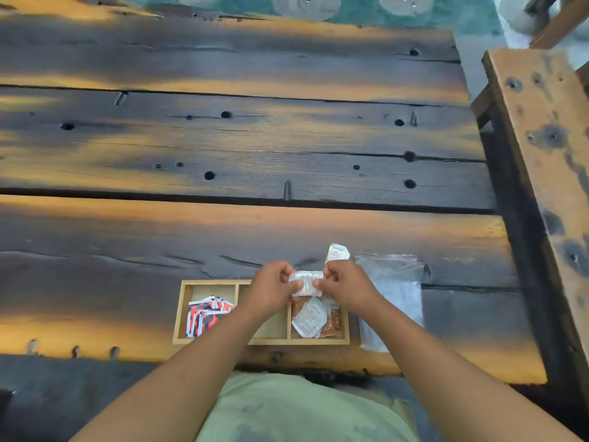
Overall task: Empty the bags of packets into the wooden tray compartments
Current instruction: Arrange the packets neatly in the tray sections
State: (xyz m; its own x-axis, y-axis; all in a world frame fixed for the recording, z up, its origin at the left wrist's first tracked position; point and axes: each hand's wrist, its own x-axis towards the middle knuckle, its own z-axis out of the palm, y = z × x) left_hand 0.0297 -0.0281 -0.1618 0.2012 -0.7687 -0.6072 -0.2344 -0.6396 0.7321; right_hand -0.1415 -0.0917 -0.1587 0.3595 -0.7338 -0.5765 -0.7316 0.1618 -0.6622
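Note:
A wooden tray [181, 314] with three compartments lies near the table's front edge. Its left compartment holds several red, black and white packets [205, 317]. Its right compartment holds several white and brown packets [314, 317]. The middle compartment is mostly hidden by my left forearm. Above the tray's right half, my left hand [271, 290] and my right hand [345, 287] both pinch a white packet [306, 282] between them. My right hand also holds another white packet [336, 252] that sticks up behind its fingers.
A clear zip bag [392, 291] with a red seal lies flat on the table just right of the tray. A wooden bench [538, 148] runs along the table's right side. The dark plank table [242, 148] stretches far ahead.

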